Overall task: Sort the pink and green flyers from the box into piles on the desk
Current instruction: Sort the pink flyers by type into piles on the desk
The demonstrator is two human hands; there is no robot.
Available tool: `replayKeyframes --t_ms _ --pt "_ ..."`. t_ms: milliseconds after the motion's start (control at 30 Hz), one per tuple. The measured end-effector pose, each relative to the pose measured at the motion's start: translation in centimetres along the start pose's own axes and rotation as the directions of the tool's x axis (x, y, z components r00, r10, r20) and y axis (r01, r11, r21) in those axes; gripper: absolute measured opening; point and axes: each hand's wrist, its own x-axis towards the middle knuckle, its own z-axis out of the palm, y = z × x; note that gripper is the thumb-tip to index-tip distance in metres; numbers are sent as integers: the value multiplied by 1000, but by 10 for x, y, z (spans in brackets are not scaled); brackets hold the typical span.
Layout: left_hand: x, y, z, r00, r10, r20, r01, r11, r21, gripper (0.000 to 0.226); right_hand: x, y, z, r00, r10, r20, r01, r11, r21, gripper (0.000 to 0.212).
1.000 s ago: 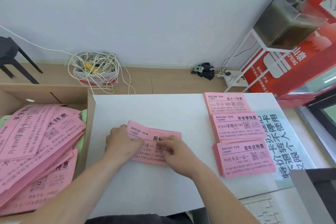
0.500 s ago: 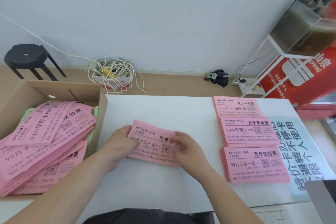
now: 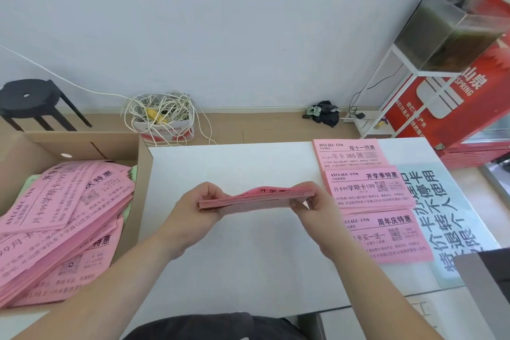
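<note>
Pink flyers, one bundle (image 3: 256, 197): raised clear of the white desk (image 3: 248, 270) at its centre, seen edge-on, spanning the gap between both hands. Left hand (image 3: 197, 208) pinches the left end; right hand (image 3: 317, 208) pinches the right end. Three sorted pink piles (image 3: 367, 196) lie just right. Cardboard box (image 3: 143, 171) of loose flyers at left.

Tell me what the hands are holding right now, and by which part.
A stack of pink flyers, lifted off the desk: the left hand grips its left end, the right hand its right end.
</note>
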Motion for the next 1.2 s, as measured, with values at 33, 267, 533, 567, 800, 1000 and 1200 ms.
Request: replayKeyframes --t_ms 33,267,533,567,800,1000,1200 --pt "0 -3 4 1000 -5 -29 6 999 50 19 -1 6 4 1000 20 -7 -20 999 -26 29" --pt "3 -10 28 978 -41 -204 46 999 21 27 0 23 24 989 131 -64 -134 990 -52 33" --pt "32 51 67 978 -67 -198 55 996 -66 24 42 -25 -39 987 99 -125 -124 967 -221 19" --pt "37 62 78 985 -82 -150 68 993 -97 27 49 -29 -56 983 119 -138 -149 961 -234 22" --pt "79 113 183 964 -145 223 174 978 -114 37 77 -18 -158 916 190 -354 -321 876 -359 48" --pt "108 116 234 965 -161 207 180 981 -73 23 95 12 -190 880 208 -426 -406 795 -451 47" --pt "117 102 232 974 -134 180 109 983 146 21 103 43 -197 868 190 -460 -441 723 -532 54"
